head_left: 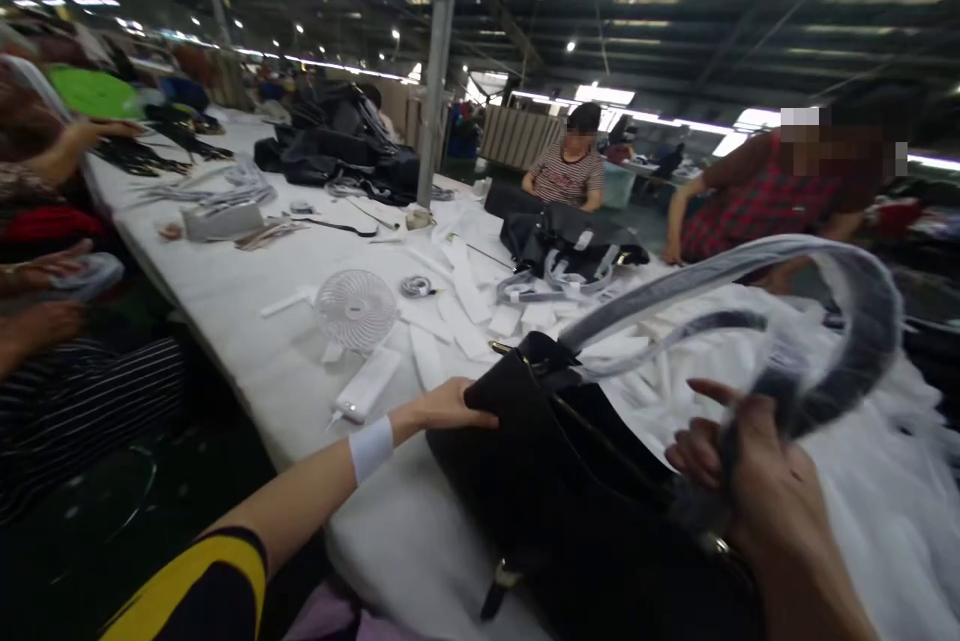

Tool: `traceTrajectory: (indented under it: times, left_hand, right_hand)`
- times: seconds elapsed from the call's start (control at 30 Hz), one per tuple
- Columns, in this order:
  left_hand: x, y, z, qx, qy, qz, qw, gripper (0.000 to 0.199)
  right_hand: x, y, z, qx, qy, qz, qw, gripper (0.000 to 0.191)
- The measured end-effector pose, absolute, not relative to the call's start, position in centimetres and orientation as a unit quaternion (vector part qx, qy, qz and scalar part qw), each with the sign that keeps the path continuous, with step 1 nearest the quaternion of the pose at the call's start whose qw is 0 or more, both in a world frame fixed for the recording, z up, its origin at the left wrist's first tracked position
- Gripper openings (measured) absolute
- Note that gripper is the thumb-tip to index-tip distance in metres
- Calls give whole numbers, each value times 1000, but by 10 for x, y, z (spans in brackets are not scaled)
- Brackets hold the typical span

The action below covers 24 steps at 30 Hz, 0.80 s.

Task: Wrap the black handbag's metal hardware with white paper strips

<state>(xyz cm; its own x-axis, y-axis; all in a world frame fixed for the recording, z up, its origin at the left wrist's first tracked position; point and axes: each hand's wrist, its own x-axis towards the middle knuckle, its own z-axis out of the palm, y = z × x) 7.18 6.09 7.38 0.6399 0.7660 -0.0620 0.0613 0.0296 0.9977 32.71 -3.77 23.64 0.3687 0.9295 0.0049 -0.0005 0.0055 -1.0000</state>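
Black leather fills the space before me: the handbag (570,491) stands on the near edge of the white desk (247,311), just in front of my body. My left hand (450,408) lies on the bag's upper left corner, fingers curled closed over its edge. My right hand (739,481) has its fingers wrapped shut around the bag's handle (840,321), which arches up, sheathed in clear plastic wrap. Near my left wrist a small white fan (355,310) stands beside a white power bank (367,385), with white paper strips (465,296) scattered beyond.
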Motion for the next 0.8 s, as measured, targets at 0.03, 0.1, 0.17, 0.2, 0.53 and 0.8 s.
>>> traceTrajectory:
  times: [0.03, 0.1, 0.17, 0.2, 0.53, 0.8]
  left_hand:
    - [75, 57, 79, 617, 360, 285, 639, 40]
    - [76, 49, 95, 589, 393, 288, 645, 41]
    - [70, 43, 114, 583, 369, 272, 670, 47]
    - [66, 43, 122, 578, 354, 262, 687, 48]
    - [74, 73, 52, 669, 482, 182, 535, 45]
    - [66, 76, 53, 630, 466, 156, 601, 66]
  right_hand:
    - [325, -35, 241, -581, -398, 395, 590, 47]
    - [325, -28, 253, -584, -410, 382, 587, 49]
    - [333, -17, 262, -589, -420, 372, 582, 53]
    - [339, -9, 263, -594, -421, 369, 578, 54]
    - [378, 65, 96, -832, -434, 221, 266, 33]
    - [404, 1, 105, -768, -551, 199, 259, 60]
